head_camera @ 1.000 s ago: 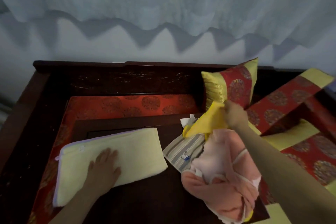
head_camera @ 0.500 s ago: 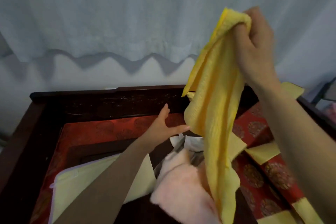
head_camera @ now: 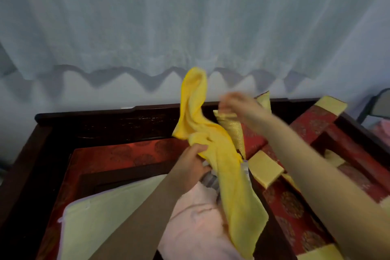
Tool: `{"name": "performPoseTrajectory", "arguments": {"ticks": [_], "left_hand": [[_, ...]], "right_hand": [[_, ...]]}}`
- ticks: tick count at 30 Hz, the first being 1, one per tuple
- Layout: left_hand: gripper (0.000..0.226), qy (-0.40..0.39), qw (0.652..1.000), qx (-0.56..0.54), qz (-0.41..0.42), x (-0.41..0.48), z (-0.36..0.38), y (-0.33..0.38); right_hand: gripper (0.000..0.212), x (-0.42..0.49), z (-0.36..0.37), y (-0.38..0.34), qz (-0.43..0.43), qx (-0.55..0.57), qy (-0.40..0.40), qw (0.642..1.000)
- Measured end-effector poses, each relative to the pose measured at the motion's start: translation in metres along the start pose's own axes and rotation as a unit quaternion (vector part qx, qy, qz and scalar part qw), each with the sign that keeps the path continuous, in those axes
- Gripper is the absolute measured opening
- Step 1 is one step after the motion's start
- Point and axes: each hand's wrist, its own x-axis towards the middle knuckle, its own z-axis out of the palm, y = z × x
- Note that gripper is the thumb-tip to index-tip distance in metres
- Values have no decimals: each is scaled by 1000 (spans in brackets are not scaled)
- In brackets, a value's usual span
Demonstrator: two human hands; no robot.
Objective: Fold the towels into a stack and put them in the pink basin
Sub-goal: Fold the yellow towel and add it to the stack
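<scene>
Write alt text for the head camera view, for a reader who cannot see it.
A person's left hand grips a yellow towel in mid-air, while the motion-blurred right hand is beside it, apart from the cloth. Below lie a folded pale towel and a crumpled pink towel on a dark wooden seat with red-and-gold cushions.

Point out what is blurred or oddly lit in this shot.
Head view: the right hand is smeared by motion blur; the left hand, gripping the yellow towel, reads sharper; the curtain throws a scalloped shadow on the wall; light is dim and bluish.
</scene>
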Motion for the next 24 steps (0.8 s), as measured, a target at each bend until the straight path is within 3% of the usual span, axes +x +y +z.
{"name": "performPoseTrajectory", "arguments": {"ticks": [4,7,10,13,18,24], "left_hand": [[49,64,995,-72,33,-7,-26,18],[38,100,992,-69,41,-12,-42,20],[27,132,988,-56,60,-17,-49,17],[13,134,988,-52,65,-21,-50,18],[32,138,980,92,107,-28,-36,24],[15,224,939,202,167,-32,-18,85]], "right_hand": [[41,-21,34,89,195,-72,-62,976],[70,-34,58,122,241,-33,-64,968],[48,-44,77,124,101,28,38,994],[32,-46,91,114,-28,-26,115,993],[33,-27,96,92,-74,-88,98,989],[25,-6,68,23,-149,-79,144,975]]}}
